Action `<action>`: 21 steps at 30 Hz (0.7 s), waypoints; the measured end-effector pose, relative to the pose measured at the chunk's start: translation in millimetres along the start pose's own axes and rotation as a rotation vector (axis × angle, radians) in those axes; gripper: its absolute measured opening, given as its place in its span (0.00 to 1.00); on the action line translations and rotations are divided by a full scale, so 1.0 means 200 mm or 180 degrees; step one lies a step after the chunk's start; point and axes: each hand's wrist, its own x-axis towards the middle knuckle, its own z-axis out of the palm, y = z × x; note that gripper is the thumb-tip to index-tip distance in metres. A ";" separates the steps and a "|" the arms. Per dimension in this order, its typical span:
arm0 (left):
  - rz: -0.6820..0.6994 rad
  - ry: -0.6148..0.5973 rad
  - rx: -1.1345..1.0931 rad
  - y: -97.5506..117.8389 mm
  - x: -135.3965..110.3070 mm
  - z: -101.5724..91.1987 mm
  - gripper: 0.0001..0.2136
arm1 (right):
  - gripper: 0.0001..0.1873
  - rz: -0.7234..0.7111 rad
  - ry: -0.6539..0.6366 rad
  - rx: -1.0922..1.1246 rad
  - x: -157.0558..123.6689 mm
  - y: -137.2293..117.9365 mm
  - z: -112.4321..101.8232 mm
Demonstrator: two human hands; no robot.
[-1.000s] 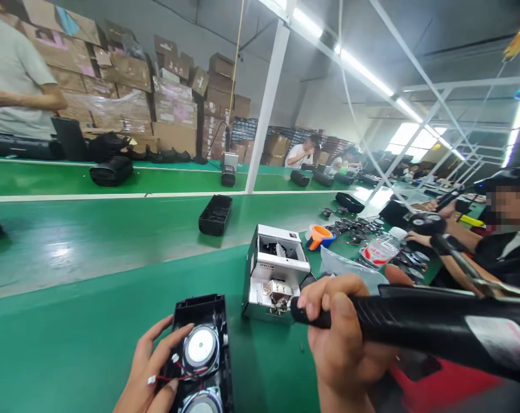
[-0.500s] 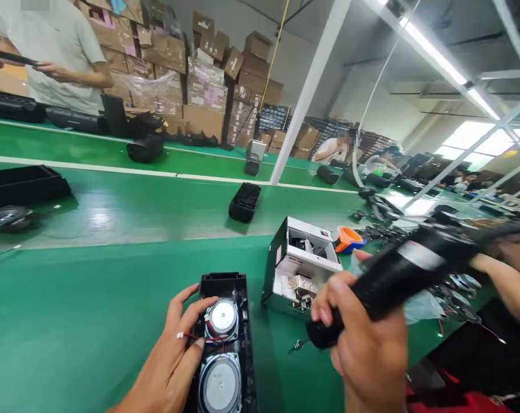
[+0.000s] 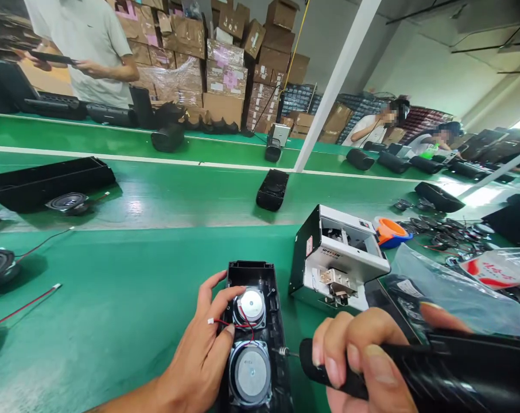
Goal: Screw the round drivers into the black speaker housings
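Note:
My left hand (image 3: 208,338) grips the left side of a long black speaker housing (image 3: 281,344), its fingers reaching over the edge. Two round speaker drivers, an upper one (image 3: 252,307) and a lower one (image 3: 252,373), sit in the housing with their silver backs up. A red and black wire with a white plug (image 3: 211,321) lies near my thumb. My right hand (image 3: 372,355) is wrapped round a black electric screwdriver (image 3: 466,367). Its bit points left, with the tip (image 3: 283,350) over the housing's right edge beside the lower driver; whether it touches is unclear.
A screw feeder machine (image 3: 341,258) stands right of the housing, with an orange and blue bowl (image 3: 391,231) behind. Loose speakers and a plastic bag (image 3: 449,292) lie farther right. More drivers (image 3: 68,202) and a black housing (image 3: 49,180) are at left. Co-workers (image 3: 85,51) stand across the bench.
My right hand has lowered the electric screwdriver from a raised, tilted position and brought its bit over to the housing. My left hand keeps its hold. The view has turned slightly left.

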 end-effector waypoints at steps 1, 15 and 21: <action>-0.0002 -0.0017 0.0001 0.00 0.00 0.00 0.20 | 0.22 0.0017 -0.0005 0.0012 -0.01 0.02 0.01; 0.0159 -0.0092 0.0113 -0.05 0.00 -0.01 0.19 | 0.26 0.0336 0.0126 -0.0215 -0.07 0.12 0.03; 0.0186 -0.0050 0.0145 -0.06 0.00 -0.01 0.19 | 0.22 0.0196 -0.0153 -0.0371 -0.09 0.14 0.03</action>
